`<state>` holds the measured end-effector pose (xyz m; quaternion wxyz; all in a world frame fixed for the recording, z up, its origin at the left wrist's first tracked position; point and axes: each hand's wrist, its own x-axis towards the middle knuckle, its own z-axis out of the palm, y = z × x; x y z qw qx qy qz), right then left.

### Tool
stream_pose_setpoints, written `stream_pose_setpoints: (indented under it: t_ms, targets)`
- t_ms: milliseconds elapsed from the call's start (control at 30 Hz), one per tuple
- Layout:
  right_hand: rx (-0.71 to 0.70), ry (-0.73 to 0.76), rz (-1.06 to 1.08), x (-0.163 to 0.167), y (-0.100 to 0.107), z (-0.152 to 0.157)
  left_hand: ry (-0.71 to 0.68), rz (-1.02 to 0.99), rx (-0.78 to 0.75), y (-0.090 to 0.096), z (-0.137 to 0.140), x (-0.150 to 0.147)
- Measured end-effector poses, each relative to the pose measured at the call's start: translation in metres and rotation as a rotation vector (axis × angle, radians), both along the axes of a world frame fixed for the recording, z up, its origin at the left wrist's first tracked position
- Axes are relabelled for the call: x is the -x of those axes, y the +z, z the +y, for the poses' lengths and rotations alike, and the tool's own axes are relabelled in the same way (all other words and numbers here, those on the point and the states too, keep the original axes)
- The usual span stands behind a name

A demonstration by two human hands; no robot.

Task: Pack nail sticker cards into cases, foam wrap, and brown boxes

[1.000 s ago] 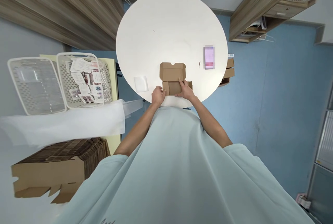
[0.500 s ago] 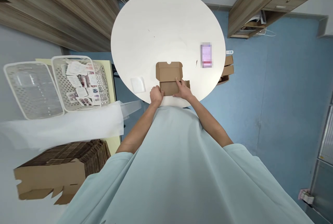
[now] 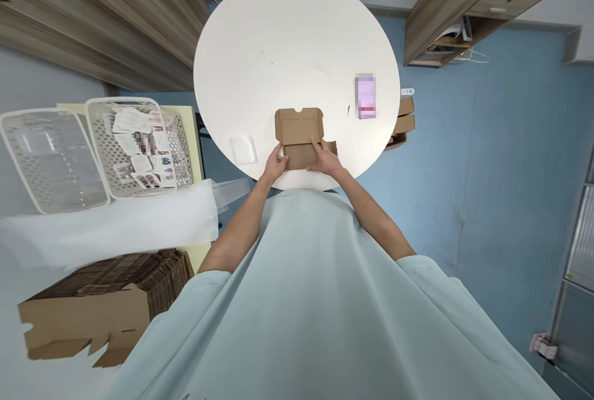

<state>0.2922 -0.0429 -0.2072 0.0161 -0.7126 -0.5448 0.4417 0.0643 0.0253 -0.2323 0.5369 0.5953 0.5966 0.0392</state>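
Teleoperating, I saw left hand half-curled at left edge of carton, hold unclear, right hand spread across its right; looked light, stiff, grippable by edges.

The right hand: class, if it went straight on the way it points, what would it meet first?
Most likely the open lid of the cardboard box, just ahead of the right hand. Whether it would bump the lid or slide over it is unclear from above.
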Motion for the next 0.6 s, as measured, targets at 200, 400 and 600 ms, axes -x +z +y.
stream_pose_setpoints:
  t_ms: [200,400,600]
  targets:
    - [-0.138,-0.07,-0.028,-0.01,0.015,-0.014,0.124,-0.111,0.139,-0.001,0.002,-0.001]
    - [-0.098,-0.42,-0.219,-0.039,0.028,-0.04,0.153,-0.122,0.152,-0.002,0.003,-0.002]
    - [-0.091,-0.432,-0.145,-0.037,0.027,-0.041,0.119,-0.087,0.121,-0.006,0.0,-0.002]
